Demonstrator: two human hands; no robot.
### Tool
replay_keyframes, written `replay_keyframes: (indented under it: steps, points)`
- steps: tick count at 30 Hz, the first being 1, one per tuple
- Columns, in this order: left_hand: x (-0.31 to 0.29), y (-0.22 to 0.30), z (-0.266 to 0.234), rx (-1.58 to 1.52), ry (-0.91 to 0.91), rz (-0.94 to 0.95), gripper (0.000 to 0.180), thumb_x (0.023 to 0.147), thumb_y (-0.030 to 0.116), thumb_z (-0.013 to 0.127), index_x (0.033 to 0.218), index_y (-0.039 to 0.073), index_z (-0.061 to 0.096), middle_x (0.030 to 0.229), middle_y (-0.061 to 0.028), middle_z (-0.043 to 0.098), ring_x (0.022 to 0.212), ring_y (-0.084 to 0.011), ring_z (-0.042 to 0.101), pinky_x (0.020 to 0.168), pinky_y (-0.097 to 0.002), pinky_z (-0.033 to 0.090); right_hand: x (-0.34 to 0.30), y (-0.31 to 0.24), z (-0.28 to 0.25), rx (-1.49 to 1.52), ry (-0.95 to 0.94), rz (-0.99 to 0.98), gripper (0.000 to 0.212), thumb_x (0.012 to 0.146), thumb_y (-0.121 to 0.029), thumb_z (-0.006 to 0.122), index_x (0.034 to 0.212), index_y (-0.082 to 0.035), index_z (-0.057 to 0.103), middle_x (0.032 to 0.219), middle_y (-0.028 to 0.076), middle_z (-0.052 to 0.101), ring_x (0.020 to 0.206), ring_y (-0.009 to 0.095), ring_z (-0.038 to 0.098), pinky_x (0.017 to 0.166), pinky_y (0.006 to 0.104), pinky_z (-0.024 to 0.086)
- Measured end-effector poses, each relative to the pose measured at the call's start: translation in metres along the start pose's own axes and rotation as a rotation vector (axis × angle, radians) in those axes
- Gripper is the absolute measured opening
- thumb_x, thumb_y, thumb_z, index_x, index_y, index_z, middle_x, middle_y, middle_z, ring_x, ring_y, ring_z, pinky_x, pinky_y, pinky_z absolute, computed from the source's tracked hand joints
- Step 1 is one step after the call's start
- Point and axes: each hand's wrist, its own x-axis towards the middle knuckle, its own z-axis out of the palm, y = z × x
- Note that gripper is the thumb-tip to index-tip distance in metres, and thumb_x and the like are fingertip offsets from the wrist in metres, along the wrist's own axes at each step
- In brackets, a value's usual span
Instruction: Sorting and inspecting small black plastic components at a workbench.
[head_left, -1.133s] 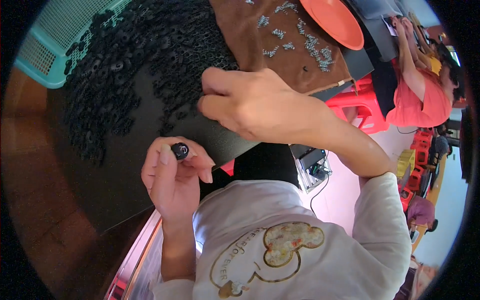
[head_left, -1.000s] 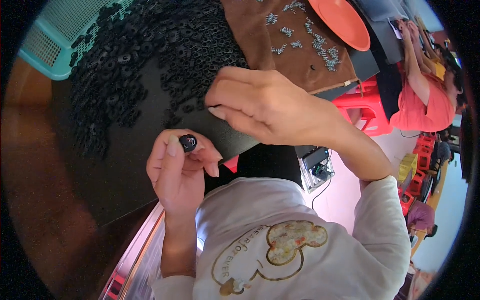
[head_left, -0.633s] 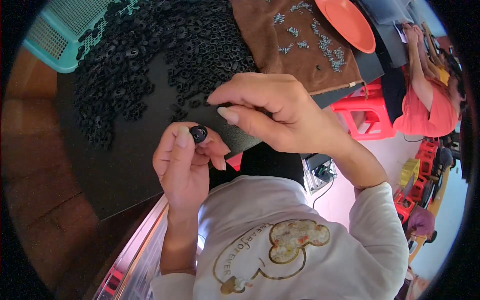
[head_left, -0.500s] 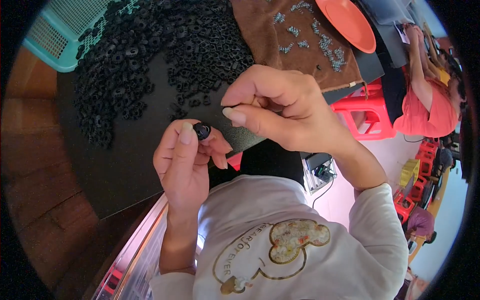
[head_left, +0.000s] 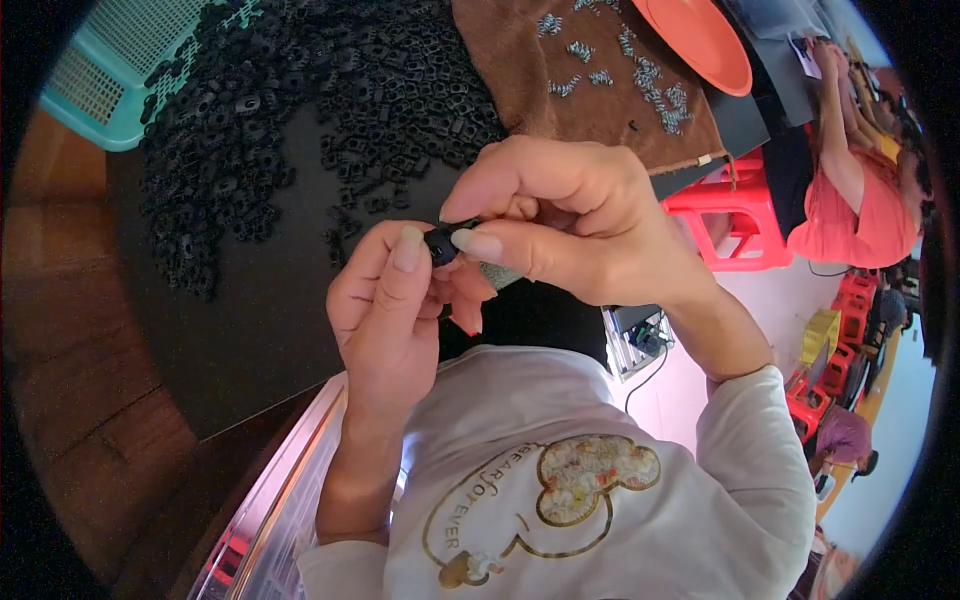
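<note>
My left hand (head_left: 385, 290) pinches a small black plastic part (head_left: 440, 248) between thumb and fingertips. From the right, my right hand (head_left: 570, 215) meets it, thumb and forefinger closed on a tiny dark piece (head_left: 462, 226) pressed to the top of that part. The fingertips cover most of the tiny piece, so its shape is hard to make out. Beyond my hands, a large pile of loose black plastic parts (head_left: 400, 90) spreads over the dark table (head_left: 300, 340).
Several small metal springs (head_left: 648, 85) lie on a brown cloth (head_left: 520, 60), beside an orange plate (head_left: 700, 45). A green basket (head_left: 125, 70) stands at the far left. A red stool (head_left: 730, 220) is to the right. Farther right sits a person in a coral top (head_left: 860, 215).
My left hand has moved right and slightly up with the black part. The two hands, apart before, now meet, and the right hand's tiny piece touches the part.
</note>
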Motion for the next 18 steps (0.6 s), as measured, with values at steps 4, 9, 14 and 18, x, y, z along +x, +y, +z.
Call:
replay_keyframes:
  steps: [4,9,14,18]
  points:
    - [0.002,-0.003,-0.003,-0.002,-0.028,0.025,0.029,0.103,0.025,0.044,0.097,-0.001,0.056,0.079,-0.0111,0.065,0.060,-0.0113,0.058,0.053,-0.0226,0.048,0.004,0.010,-0.004,-0.455,0.018,-0.354,0.009,0.086,-0.002,0.063,0.094,0.002,0.060,0.078,0.011,0.061,0.074,0.024,0.063,0.063,0.0331,0.048]
    - [0.002,-0.004,-0.002,-0.008,-0.019,0.025,0.030,0.103,0.025,0.044,0.098,-0.002,0.056,0.078,-0.0111,0.065,0.059,-0.0116,0.058,0.053,-0.0225,0.048,0.001,0.015,-0.003,-0.351,0.031,-0.298,0.014,0.084,-0.003,0.064,0.097,0.001,0.061,0.080,0.014,0.059,0.075,0.031,0.061,0.064,0.0373,0.047]
    - [0.001,-0.005,-0.002,-0.009,-0.025,0.038,0.030,0.103,0.025,0.043,0.098,-0.002,0.056,0.078,-0.0115,0.065,0.059,-0.0114,0.058,0.053,-0.0222,0.048,-0.001,0.012,-0.002,-0.277,0.025,-0.238,0.017,0.083,-0.003,0.064,0.099,0.002,0.062,0.080,0.014,0.059,0.075,0.032,0.060,0.065,0.0376,0.048]
    - [0.002,-0.007,-0.004,-0.010,-0.059,0.062,0.030,0.103,0.024,0.042,0.099,-0.002,0.056,0.078,-0.0115,0.065,0.058,-0.0110,0.057,0.053,-0.0220,0.047,-0.002,0.012,-0.002,-0.455,0.044,-0.369,0.017,0.083,-0.003,0.065,0.099,0.002,0.062,0.081,0.015,0.059,0.074,0.032,0.061,0.064,0.0376,0.048]
